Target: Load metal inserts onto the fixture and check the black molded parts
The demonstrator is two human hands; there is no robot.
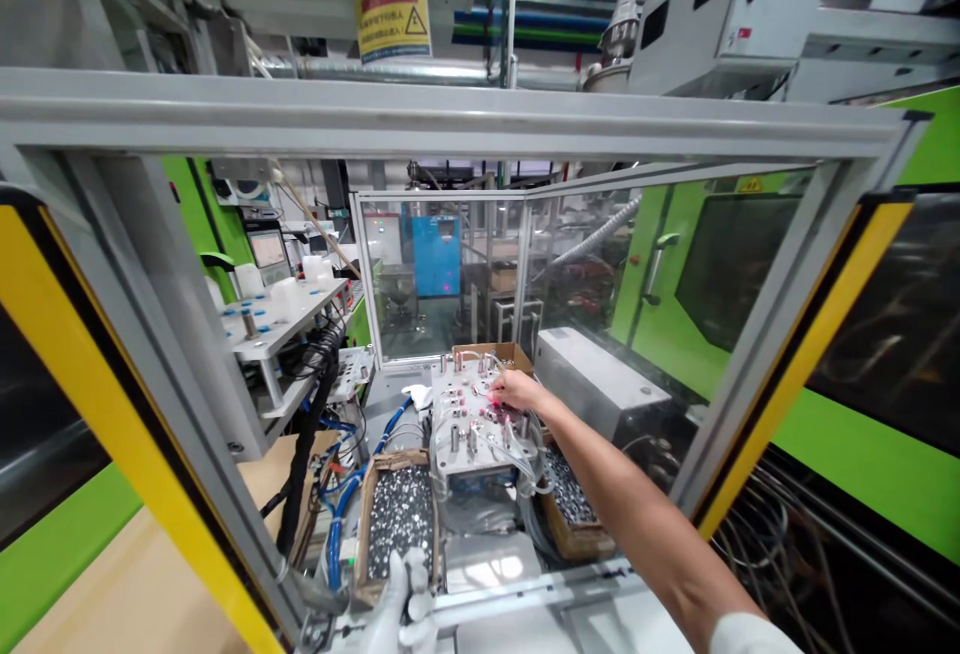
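Note:
My bare right hand (517, 391) reaches over a pale fixture plate (469, 452) that carries metal pins, small fittings and clear tubes. Its fingers are pinched together at the plate's right side, beside a red glow; whatever they hold is too small to make out. In a white glove, my left hand (401, 599) is low in the view, at the near end of a cardboard box of small metal parts (401, 514). Its fingers are curled together, and their contents cannot be made out.
A second box of small parts (574, 494) stands right of the plate, below my right forearm. Blue hoses (345, 509) and black cables run along the left. A grey metal housing (596, 374) is at the right. An aluminium frame (465, 124) surrounds the opening.

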